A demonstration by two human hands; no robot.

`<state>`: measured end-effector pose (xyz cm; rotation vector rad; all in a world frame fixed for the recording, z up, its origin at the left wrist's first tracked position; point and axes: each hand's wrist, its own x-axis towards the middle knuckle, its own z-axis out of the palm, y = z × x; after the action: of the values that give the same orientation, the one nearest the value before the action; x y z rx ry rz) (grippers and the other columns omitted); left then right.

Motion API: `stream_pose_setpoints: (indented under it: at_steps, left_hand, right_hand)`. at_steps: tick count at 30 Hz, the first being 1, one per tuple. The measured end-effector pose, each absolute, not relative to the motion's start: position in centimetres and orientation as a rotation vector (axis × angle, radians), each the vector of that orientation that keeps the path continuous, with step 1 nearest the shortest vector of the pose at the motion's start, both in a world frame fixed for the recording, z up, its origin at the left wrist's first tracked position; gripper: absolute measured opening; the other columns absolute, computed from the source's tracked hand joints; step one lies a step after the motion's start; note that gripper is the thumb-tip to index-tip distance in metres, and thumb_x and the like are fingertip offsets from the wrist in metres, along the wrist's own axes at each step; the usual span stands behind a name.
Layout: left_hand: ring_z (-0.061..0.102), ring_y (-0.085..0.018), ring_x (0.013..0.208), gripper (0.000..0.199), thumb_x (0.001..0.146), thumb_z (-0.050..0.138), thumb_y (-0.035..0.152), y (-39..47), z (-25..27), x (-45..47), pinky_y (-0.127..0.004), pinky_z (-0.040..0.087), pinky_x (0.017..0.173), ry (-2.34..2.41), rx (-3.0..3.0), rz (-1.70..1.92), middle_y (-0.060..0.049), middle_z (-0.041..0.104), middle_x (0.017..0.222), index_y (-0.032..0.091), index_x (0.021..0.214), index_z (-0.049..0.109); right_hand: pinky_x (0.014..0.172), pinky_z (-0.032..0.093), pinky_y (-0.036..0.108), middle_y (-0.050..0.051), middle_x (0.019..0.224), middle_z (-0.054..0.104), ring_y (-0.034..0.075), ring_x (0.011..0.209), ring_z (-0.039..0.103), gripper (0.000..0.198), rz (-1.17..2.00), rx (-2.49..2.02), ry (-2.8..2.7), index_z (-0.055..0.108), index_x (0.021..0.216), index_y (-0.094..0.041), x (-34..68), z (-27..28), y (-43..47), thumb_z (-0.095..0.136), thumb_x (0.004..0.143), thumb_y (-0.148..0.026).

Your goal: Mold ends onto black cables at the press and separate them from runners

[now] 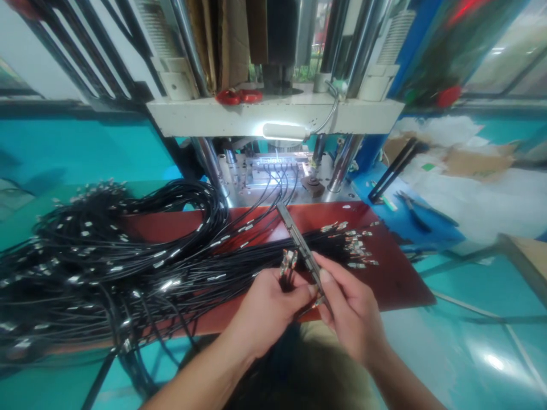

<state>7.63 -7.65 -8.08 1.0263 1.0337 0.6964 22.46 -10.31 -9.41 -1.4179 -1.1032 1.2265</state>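
Observation:
My left hand [273, 307] is closed round a few black cables whose metal connector ends [289, 261] stick up above the fingers. In my right hand [352, 310] is a long, narrow dark metal bar [296, 233] with notches along it, tilted up and to the left. The left thumb and fingertips meet the bar's lower part, where a small connector end shows. Behind both hands lies a thick bundle of black cables [239, 267] on a red-brown board [397, 285], its connector ends [356, 247] pointing right.
Ahead stands a press with a white crosshead [205, 119], a lit lamp [284, 132] and steel posts. Several cables run into its lit metal mould [273, 171]. Red-handled scissors [239, 97] rest on the crosshead. Pliers [421, 210] lie right on a blue surface. More coiled cables [94, 228] are piled left.

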Motion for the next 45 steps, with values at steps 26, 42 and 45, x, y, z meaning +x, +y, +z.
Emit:
stream_pose_setpoints:
  at_steps: [26,42,45]
  left_hand:
    - [0.035,-0.003,0.042,0.034,0.08,0.068,0.046,-7.7,-7.4,7.0,-0.017,0.022,0.04,1.092,0.844,0.748,0.006,0.047,0.057,0.014,0.091,0.064]
    - [0.038,-0.007,0.044,0.029,0.079,0.067,0.04,-7.8,-7.5,7.6,-0.017,0.027,0.038,1.153,1.004,0.732,0.004,0.049,0.053,0.015,0.069,0.058]
    - [0.039,-0.006,0.044,0.028,0.079,0.068,0.037,-7.9,-7.7,7.6,-0.017,0.028,0.04,1.139,1.017,0.763,0.004,0.048,0.052,0.015,0.067,0.057]
  right_hand:
    - [0.031,0.029,0.017,-0.003,0.052,0.054,0.006,0.034,0.038,0.053,1.462,-1.311,-0.918,0.054,0.133,-0.017,23.7,-8.4,-9.7,0.056,0.089,-0.048]
    - [0.032,0.031,0.017,-0.002,0.053,0.056,0.007,0.035,0.039,0.055,1.37,-1.416,-0.958,0.06,0.127,-0.019,22.8,-8.3,-10.1,0.058,0.085,-0.054]
    - [0.034,0.033,0.018,-0.001,0.054,0.056,0.007,0.036,0.04,0.052,1.36,-1.406,-1.05,0.06,0.128,-0.019,22.9,-8.5,-10.2,0.056,0.088,-0.051]
